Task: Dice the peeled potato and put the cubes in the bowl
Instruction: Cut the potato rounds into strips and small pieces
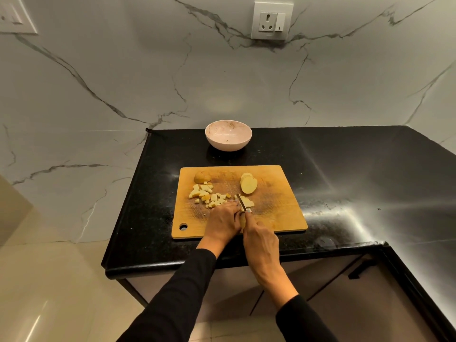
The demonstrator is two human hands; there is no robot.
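Both black-sleeved forearms reach in from the bottom edge, and the right hand curls round the pale handle of a small kitchen knife, forefinger stretched along its back — the blade points away from the person and slightly left, its edge down among the potato pieces. Just beside it, the left hand lies knuckles-up with its fingers bent, the tips pressing on the potato slice being cut; the two hands nearly touch. Left of the blade a loose scatter of pale yellow potato cubes spreads over the rectangular wooden chopping board, which has a round hanging hole at its near left corner. Farther back on the board, a fanned stack of round potato slices leans to the right, and a brownish rounded end piece sits near the far left corner. Beyond the board, well apart from it, the pinkish-white speckled bowl stands on the glossy black granite counter — no cubes show inside it. Behind rises a white marble-veined wall with a white socket plate.
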